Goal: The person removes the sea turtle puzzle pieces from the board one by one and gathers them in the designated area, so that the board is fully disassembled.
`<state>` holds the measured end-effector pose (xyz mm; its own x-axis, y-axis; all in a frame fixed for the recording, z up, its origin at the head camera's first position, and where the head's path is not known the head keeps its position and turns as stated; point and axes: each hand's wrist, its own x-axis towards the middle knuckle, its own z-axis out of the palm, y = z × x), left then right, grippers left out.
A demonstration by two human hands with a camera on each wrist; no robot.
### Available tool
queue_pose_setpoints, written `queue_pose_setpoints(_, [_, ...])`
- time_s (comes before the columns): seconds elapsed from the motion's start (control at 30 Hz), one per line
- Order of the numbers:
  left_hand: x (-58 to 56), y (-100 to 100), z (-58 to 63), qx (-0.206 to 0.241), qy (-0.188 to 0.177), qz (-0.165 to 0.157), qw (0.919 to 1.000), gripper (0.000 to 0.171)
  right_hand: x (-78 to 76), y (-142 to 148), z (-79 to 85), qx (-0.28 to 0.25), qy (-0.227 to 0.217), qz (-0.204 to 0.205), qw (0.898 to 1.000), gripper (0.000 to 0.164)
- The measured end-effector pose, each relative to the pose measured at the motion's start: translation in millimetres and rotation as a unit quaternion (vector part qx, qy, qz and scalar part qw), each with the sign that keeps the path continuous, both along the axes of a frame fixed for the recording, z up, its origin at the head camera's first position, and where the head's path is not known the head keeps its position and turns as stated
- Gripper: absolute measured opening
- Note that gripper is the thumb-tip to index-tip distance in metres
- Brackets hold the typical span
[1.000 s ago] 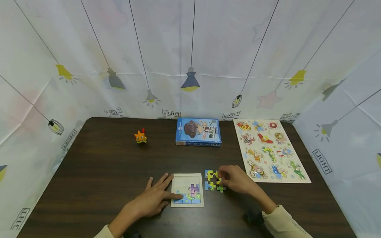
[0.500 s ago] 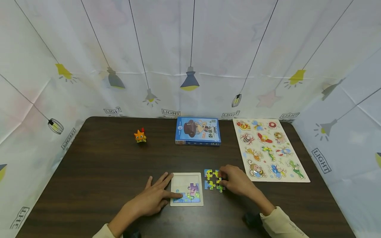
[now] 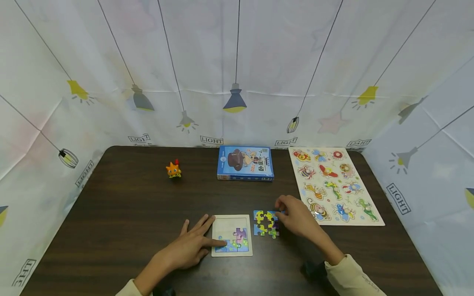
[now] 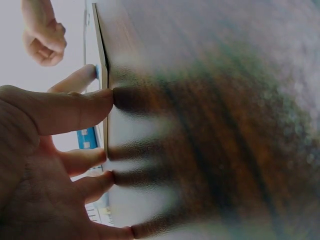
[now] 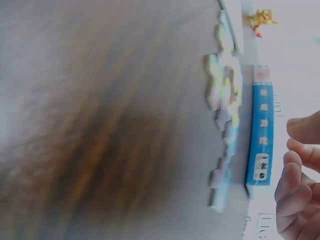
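My left hand (image 3: 190, 246) lies spread at a small wooden puzzle tray (image 3: 225, 224). Its index finger touches the blue puzzle pieces (image 3: 232, 247) fitted along the tray's lower part; a purple one sits above them. In the left wrist view the thumb (image 4: 85, 107) is beside the tray's edge. My right hand (image 3: 296, 216) is over the right side of a cluster of loose puzzle pieces (image 3: 261, 216), partly covering it. In the right wrist view its fingers (image 5: 295, 200) are loosely curled, thumb and index slightly apart, with nothing visible between them; the pieces lie below.
Behind the tray lies a blue boxed game (image 3: 245, 163). An orange toy figure (image 3: 173, 169) stands at the back left. A large picture board (image 3: 352, 205) with animal shapes lies to the right, close to my right hand. A patterned curtain surrounds the table.
My right hand has lifted and shifted slightly away from the loose pieces, uncovering more of them, including a purple patch. My left hand stays on the tray.
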<state>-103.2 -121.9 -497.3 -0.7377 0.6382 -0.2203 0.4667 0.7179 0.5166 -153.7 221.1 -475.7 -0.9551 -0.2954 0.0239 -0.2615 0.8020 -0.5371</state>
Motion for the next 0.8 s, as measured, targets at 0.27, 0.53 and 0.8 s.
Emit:
queue_pose_setpoints(0.27, [0.1,-1.8,1.0,-0.002,0.001,0.0,1.0,0.052,4.3,-34.7,6.5,0.016,0.046,0.079,0.996,0.024])
queue_pose_setpoints(0.53, [-0.6,-1.7,-0.1,-0.006,0.002,-0.005,1.0,0.053,12.5,-77.7,2.0,0.072,0.046,0.23,0.969,0.026])
queue_pose_setpoints(0.8, [-0.6,-1.9,-1.4,-0.007,0.004,-0.003,1.0,0.052,16.6,-88.4,-10.2,0.131,0.036,0.234,0.963,0.02])
